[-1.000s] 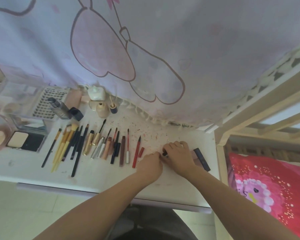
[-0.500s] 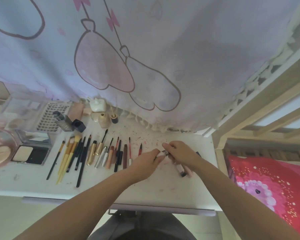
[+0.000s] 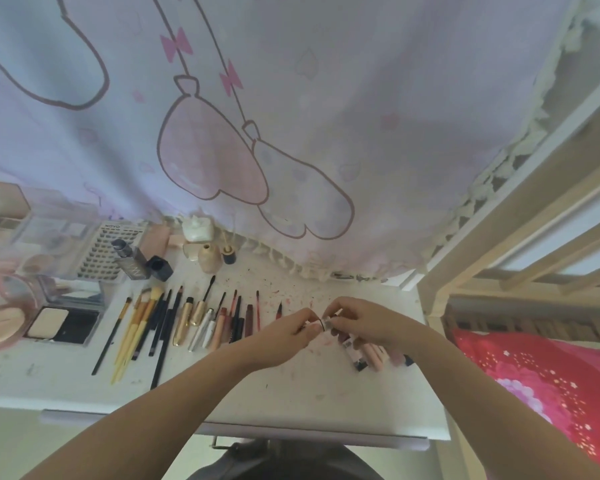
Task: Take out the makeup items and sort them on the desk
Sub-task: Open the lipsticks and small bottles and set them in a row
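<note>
Both forearms reached forward, left hand (image 3: 284, 332) and right hand (image 3: 364, 323) fingertips met, fingers curled, pinching.

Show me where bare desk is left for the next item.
Free: the front strip of the desk between the brush row and the pink tubes, under the forearms. Some room behind both hands, near the curtain hem. Crowded: the left end, with compacts and bottles.

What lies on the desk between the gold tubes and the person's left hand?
In the head view, a row of slim pencils and tubes lies side by side between the gold tubes and the left hand, ending with a red pencil.
</note>
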Demonstrator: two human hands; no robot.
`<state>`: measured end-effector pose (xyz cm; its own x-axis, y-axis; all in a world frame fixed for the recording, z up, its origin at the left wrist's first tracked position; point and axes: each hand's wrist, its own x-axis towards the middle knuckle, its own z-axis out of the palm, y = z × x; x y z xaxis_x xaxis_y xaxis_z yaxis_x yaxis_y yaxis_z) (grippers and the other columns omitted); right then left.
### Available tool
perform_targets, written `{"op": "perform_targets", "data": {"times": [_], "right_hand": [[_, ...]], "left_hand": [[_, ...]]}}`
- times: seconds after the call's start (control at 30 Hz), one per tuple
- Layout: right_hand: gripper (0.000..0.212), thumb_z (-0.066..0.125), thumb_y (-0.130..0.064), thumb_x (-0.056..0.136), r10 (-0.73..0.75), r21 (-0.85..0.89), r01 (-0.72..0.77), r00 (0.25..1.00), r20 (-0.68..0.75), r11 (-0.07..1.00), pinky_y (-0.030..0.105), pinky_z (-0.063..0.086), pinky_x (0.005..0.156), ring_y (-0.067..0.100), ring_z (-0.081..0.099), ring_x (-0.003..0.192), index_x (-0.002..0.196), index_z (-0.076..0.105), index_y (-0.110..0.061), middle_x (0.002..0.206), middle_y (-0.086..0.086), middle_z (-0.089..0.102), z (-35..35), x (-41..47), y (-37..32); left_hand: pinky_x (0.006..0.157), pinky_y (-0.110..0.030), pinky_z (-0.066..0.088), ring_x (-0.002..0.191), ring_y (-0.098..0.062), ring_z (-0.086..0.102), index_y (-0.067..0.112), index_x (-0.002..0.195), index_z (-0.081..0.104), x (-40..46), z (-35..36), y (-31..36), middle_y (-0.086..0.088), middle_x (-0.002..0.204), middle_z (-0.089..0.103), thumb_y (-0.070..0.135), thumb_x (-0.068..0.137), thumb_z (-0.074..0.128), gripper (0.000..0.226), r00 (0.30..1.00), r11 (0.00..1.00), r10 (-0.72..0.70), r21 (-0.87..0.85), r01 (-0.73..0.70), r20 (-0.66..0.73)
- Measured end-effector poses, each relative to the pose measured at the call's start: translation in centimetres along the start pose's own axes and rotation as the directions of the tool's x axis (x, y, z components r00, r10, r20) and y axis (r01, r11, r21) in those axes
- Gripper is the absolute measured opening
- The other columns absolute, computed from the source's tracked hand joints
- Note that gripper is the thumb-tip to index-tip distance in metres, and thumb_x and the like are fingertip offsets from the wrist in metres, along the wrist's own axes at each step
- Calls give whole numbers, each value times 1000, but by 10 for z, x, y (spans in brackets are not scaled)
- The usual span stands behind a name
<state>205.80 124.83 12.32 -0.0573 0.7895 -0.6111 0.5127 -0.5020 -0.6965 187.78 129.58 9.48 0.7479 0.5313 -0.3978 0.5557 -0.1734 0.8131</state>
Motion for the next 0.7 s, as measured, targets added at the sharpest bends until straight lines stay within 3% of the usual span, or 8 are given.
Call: {"op": "perform_targets", "data": {"times": [0.07, 0.17, 0.23, 0.33, 0.4, 0.5, 0.63, 0.7], "right_hand": [[24, 45, -39, 98, 33, 83, -35, 999, 25, 996, 20, 48, 62, 9, 61, 77, 106, 58, -21, 90, -4, 67, 0, -2, -2], [42, 33, -47, 100, 86, 27, -87, 995, 44, 996, 20, 44, 60, 9, 56, 62, 90, 61, -17, 74, -3, 67, -2, -2, -5], [33, 39, -38, 100, 39, -18, -39, 999, 31, 999, 19, 42, 59, 10, 54, 63, 85, 60, -18, 71, -4, 64, -3, -2, -3], [15, 52, -35, 95, 2, 66, -4, 999, 32, 998, 17, 46, 58, 8, 62, 77, 100, 60, -23, 87, -6, 69, -6, -5, 1], [25, 47, -44, 96, 41, 103, -46, 998, 50, 994, 19, 47, 60, 8, 64, 78, 101, 60, -24, 90, -6, 71, -5, -7, 0], [40, 33, -45, 100, 89, 19, -89, 995, 35, 996, 20, 44, 61, 9, 57, 67, 89, 61, -18, 77, -4, 68, -2, -8, 1], [19, 49, -34, 97, 34, 41, -35, 999, 16, 999, 19, 45, 61, 8, 59, 75, 97, 61, -20, 82, -8, 66, -2, -9, 9], [29, 45, -43, 97, 62, 106, -64, 998, 15, 992, 19, 46, 60, 8, 60, 73, 102, 61, -19, 82, -7, 68, -2, -10, 9]], "left_hand": [[62, -23, 36, 63, -7, 42, 22, 107, 49, 0, 0, -1, 7, 74, 47, 35, 101, 34, 21, 1000, 1000, 0, -12, 0, 6], [54, -18, 34, 56, -5, 39, 25, 102, 48, 2, -1, 0, 6, 72, 47, 33, 101, 35, 15, 1000, 1000, 7, 2, -7, -9], [53, -18, 34, 56, -6, 39, 22, 103, 49, 3, -1, 2, 6, 73, 48, 34, 101, 35, 19, 1000, 1000, -3, 11, 3, -8], [57, -21, 37, 60, -9, 40, 18, 106, 50, 4, -2, 1, 5, 76, 50, 38, 100, 35, 25, 1000, 999, -19, 26, 19, -1], [59, -22, 37, 61, -10, 41, 18, 106, 50, 4, 0, 2, 4, 76, 50, 38, 100, 35, 25, 1000, 999, -17, 31, 17, 3], [57, -19, 36, 57, -6, 41, 21, 108, 50, 3, 3, 5, 6, 75, 50, 38, 100, 36, 24, 1000, 999, -10, 38, 9, 17], [54, -17, 34, 53, -1, 40, 25, 106, 48, 0, 6, 6, 9, 72, 50, 39, 100, 36, 19, 1000, 999, -9, 50, 8, 26], [56, -18, 35, 55, -2, 41, 25, 106, 48, -1, 6, 6, 9, 73, 50, 39, 100, 36, 19, 1000, 998, -7, 55, 6, 26]]}}
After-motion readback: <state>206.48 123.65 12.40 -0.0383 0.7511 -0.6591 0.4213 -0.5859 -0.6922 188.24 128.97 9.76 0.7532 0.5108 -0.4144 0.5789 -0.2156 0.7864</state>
